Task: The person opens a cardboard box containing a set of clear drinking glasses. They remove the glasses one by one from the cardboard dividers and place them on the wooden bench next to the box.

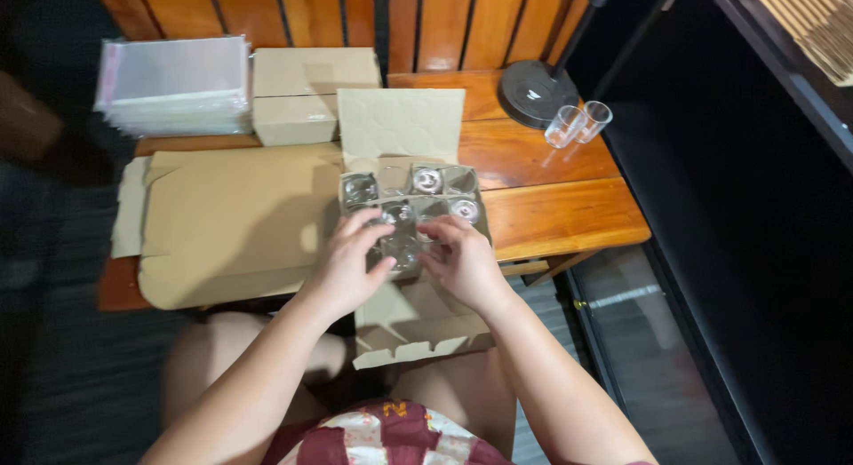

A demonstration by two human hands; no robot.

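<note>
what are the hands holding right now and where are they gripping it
Both the left hand and the right hand grip one small clear glass by its sides, at the front row of the divided cardboard box.

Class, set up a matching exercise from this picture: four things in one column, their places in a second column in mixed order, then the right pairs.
Things:
1. Two loose clear glasses
2. Stack of clear plastic bags
3. Flat cardboard sheet
4. Divided box of glasses

Places:
A. far left corner of the table
B. under both hands
C. beside the round black stand base
D. left of the divided box

Pairs: 1-C, 2-A, 3-D, 4-B
</note>
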